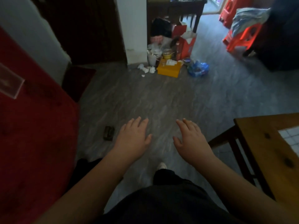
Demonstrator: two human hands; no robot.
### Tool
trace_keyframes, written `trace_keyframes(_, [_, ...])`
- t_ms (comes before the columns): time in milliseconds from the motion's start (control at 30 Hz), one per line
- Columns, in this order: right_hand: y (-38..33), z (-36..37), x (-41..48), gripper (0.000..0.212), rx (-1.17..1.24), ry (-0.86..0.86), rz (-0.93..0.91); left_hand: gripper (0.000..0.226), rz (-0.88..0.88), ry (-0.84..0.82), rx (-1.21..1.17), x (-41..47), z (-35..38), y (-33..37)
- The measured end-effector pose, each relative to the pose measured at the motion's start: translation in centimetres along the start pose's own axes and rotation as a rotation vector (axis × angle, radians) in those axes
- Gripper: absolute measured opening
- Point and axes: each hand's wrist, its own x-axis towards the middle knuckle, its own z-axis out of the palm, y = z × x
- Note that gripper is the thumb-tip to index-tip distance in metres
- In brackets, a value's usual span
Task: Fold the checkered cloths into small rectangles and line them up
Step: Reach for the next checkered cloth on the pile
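Observation:
No checkered cloth shows in this view. My left hand (pixel 134 138) and my right hand (pixel 190 139) are both held out in front of me, palms down, fingers straight and a little spread, over the grey floor (pixel 161 101). Neither hand holds or touches anything. A white tiled surface (pixel 291 138) shows at the right edge, set in a wooden table (pixel 267 151).
A red cloth-covered surface (pixel 32 135) fills the left side. A pile of rubbish with a yellow box (pixel 169 70) and a blue bag (pixel 198 68) lies ahead by a white pillar (pixel 132 29). Red plastic stools (pixel 241 38) stand far right. A small dark object (pixel 109 133) lies on the floor.

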Motion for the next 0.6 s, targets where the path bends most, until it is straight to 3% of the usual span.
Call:
trace_keyframes(333, [3.9,-4.3,22.9,0.067,0.097,0.041,0.04,0.067,0.043,-0.007,0.085,24.2,-5.7,0.2])
trace_keyframes(600, [8.6,-12.1,37.9,0.066,0.086,0.091,0.11,0.066,0.119,-0.047,0.08,41.5,-11.3,5.3])
